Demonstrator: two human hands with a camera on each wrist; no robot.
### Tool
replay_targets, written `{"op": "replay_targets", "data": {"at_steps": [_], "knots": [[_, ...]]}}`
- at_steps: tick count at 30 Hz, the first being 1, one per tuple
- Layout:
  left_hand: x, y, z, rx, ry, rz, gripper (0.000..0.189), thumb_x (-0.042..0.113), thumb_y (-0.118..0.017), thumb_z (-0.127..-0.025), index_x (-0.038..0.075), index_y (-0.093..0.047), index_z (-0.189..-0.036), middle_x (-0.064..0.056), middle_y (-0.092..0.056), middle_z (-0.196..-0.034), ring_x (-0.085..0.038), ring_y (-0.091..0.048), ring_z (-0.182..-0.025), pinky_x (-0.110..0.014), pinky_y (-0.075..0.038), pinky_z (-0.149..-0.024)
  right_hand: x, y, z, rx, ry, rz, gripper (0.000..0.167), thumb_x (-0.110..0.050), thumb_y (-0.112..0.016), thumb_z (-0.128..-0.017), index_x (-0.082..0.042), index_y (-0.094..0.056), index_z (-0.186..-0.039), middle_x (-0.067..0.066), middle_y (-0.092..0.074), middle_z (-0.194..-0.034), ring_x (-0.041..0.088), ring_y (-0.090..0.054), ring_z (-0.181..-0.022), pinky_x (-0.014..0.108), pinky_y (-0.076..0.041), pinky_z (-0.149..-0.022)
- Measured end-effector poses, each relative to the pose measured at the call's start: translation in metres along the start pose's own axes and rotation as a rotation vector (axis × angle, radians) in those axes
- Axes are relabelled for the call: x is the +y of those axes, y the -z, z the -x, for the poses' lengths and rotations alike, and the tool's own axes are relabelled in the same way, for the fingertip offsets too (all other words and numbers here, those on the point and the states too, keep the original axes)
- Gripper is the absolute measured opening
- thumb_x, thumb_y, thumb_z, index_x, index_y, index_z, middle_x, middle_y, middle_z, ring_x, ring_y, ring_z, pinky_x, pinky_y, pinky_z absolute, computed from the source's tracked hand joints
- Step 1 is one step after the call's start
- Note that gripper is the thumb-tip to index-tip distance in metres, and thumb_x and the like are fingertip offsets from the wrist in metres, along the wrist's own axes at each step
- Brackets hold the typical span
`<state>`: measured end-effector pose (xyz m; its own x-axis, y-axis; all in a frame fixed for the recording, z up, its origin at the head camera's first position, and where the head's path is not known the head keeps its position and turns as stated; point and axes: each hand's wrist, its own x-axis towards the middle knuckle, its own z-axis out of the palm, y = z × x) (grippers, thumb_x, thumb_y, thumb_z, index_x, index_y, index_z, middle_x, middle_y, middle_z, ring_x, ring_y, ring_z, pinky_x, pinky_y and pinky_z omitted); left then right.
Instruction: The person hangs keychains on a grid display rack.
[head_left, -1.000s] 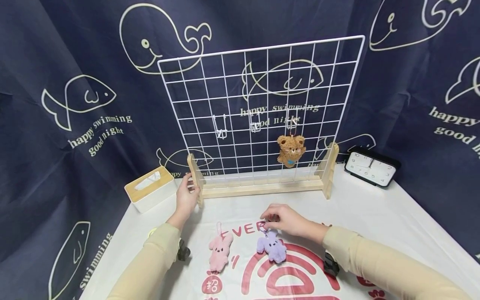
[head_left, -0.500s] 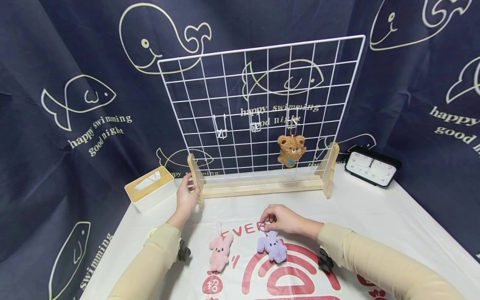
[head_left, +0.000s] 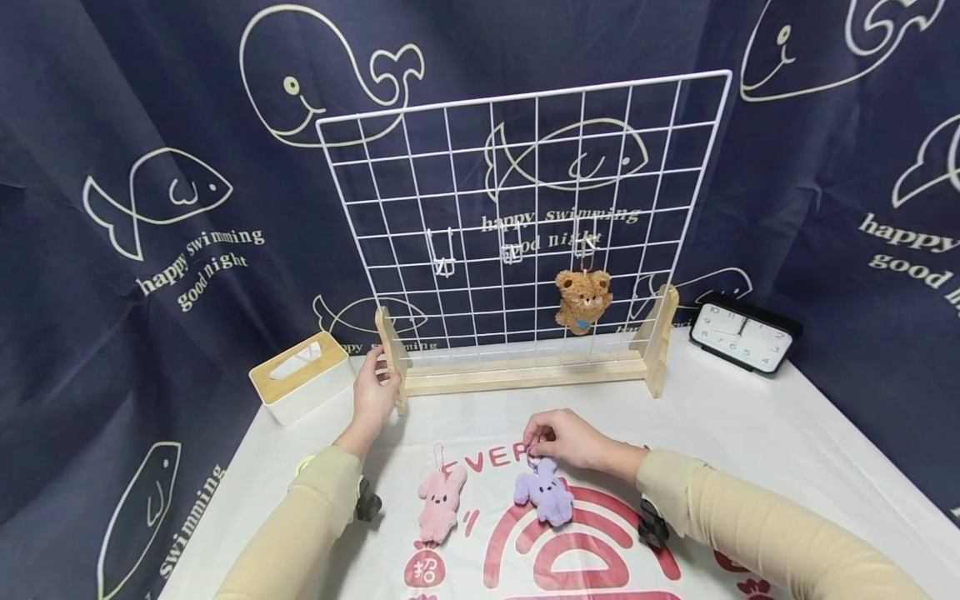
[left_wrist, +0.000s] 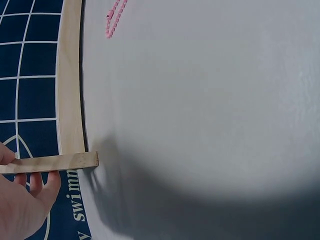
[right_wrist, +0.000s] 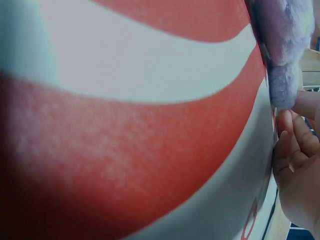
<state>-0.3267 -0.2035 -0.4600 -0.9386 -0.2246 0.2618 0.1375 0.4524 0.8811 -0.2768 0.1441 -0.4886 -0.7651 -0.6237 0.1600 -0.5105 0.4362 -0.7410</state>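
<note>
I wear a long, pale beige fabric left sleeve [head_left: 292, 529] and a matching right sleeve [head_left: 765, 525], both plain and softly creased. Beyond them, my left hand [head_left: 373, 396] and right hand [head_left: 572, 439] are bare. A small, chunky black device [head_left: 368, 502] juts out beside the left sleeve's end, and a similar dark device [head_left: 652, 527] beside the right's.

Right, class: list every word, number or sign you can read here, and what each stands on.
"happy swimming good night": repeated on the blue curtain
"EVE": white tablecloth; next letter partly hidden at the right hand
"招": red motif, same tablecloth
"10", "2", "7", "6", "5": clock; other numerals too small
</note>
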Motion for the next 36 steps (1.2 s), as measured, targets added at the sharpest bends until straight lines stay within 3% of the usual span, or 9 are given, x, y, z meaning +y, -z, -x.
{"op": "replay_targets", "data": {"at_steps": [10,13,17,20,23,27,32,36], "knots": [[0.001,-0.001,-0.001,0.014,-0.011,-0.003,0.060,-0.008,-0.058,-0.088,0.001,-0.046,-0.146,-0.030,-0.058,-0.127,-0.045,-0.062,-0.110,-0.052,-0.054,-0.099,-0.007,0.009,-0.001,0.026,-0.020,-0.071,0.004,-0.001,-0.074,-0.088,-0.005,-0.075,-0.087,-0.001,-0.072,-0.079,0.005,-0.061,-0.068,0.021,-0.053,-0.064],[0.002,-0.002,-0.002,0.007,-0.023,-0.001,0.060,-0.007,-0.058,-0.088,0.000,-0.046,-0.146,-0.030,-0.059,-0.126,-0.045,-0.062,-0.110,-0.051,-0.054,-0.099,-0.014,0.015,-0.001,0.062,-0.045,-0.108,0.001,-0.001,-0.075,-0.087,-0.001,-0.075,-0.088,0.005,-0.073,-0.080,0.012,-0.063,-0.067,0.022,-0.053,-0.062],[0.003,-0.002,-0.002,0.002,-0.010,-0.007,0.061,-0.007,-0.058,-0.088,0.001,-0.045,-0.147,-0.029,-0.058,-0.128,-0.045,-0.061,-0.111,-0.051,-0.054,-0.099,-0.022,0.018,-0.001,0.079,-0.051,-0.188,0.006,0.001,-0.073,-0.088,0.006,-0.071,-0.090,0.015,-0.072,-0.082,0.028,-0.067,-0.067,0.034,-0.060,-0.060],[0.003,0.000,-0.001,0.001,-0.002,-0.010,0.061,-0.007,-0.058,-0.089,0.002,-0.045,-0.148,-0.028,-0.057,-0.130,-0.044,-0.061,-0.112,-0.051,-0.054,-0.099,-0.027,0.019,-0.003,0.083,-0.050,-0.218,0.005,0.003,-0.072,-0.089,0.007,-0.070,-0.090,0.016,-0.071,-0.081,0.035,-0.067,-0.067,0.040,-0.061,-0.059],[0.001,0.001,0.000,-0.002,-0.011,-0.012,0.061,-0.007,-0.057,-0.089,0.001,-0.044,-0.148,-0.029,-0.057,-0.129,-0.044,-0.061,-0.111,-0.051,-0.054,-0.099,-0.030,0.021,-0.003,0.095,-0.047,-0.198,0.003,0.002,-0.074,-0.088,0.003,-0.072,-0.090,0.009,-0.071,-0.081,0.032,-0.067,-0.066,0.033,-0.059,-0.057],[0.000,0.001,0.000,-0.002,-0.020,-0.015,0.060,-0.008,-0.057,-0.089,0.000,-0.045,-0.147,-0.029,-0.058,-0.126,-0.044,-0.062,-0.109,-0.051,-0.054,-0.098,-0.032,0.024,-0.004,0.121,-0.007,-0.125,0.002,-0.004,-0.076,-0.088,-0.003,-0.074,-0.088,0.000,-0.071,-0.081,0.018,-0.064,-0.066,0.023,-0.054,-0.058],[0.000,0.000,-0.001,0.001,-0.019,-0.013,0.060,-0.007,-0.057,-0.089,0.001,-0.045,-0.147,-0.029,-0.058,-0.126,-0.044,-0.062,-0.109,-0.051,-0.054,-0.098,-0.039,0.028,-0.005,0.143,0.033,-0.073,0.003,-0.008,-0.076,-0.088,-0.006,-0.076,-0.085,-0.005,-0.071,-0.081,0.009,-0.062,-0.073,0.024,-0.055,-0.067],[0.000,0.001,-0.001,0.001,-0.014,-0.006,0.061,-0.008,-0.057,-0.088,0.002,-0.046,-0.147,-0.028,-0.058,-0.126,-0.044,-0.062,-0.109,-0.051,-0.054,-0.098,-0.045,0.031,-0.006,0.150,0.038,-0.099,0.004,-0.006,-0.077,-0.088,-0.003,-0.074,-0.087,-0.003,-0.071,-0.082,0.009,-0.064,-0.072,0.024,-0.056,-0.065]]}}
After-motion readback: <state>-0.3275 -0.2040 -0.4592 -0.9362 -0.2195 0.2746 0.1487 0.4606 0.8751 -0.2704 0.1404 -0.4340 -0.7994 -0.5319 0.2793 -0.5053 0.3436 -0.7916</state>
